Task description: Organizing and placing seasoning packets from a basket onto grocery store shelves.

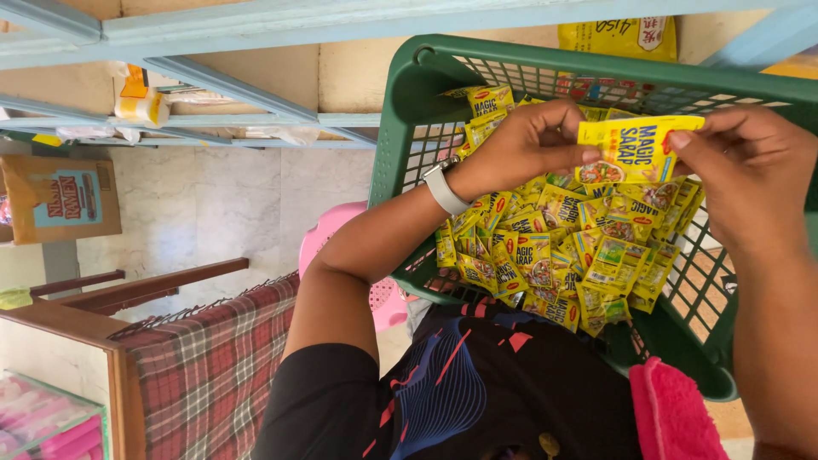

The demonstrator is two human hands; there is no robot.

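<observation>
Both hands, left hand (528, 145) and right hand (750, 175), pinch one yellow sachet (635, 149) above green basket (400, 136).

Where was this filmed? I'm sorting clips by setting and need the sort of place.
Probably a small shop: a green basket full of yellow sachets, packaged goods on blue shelving, a cardboard carton.

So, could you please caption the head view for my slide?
Both hands, left and right, hold a yellow sachet over a green basket of sachets.
</observation>
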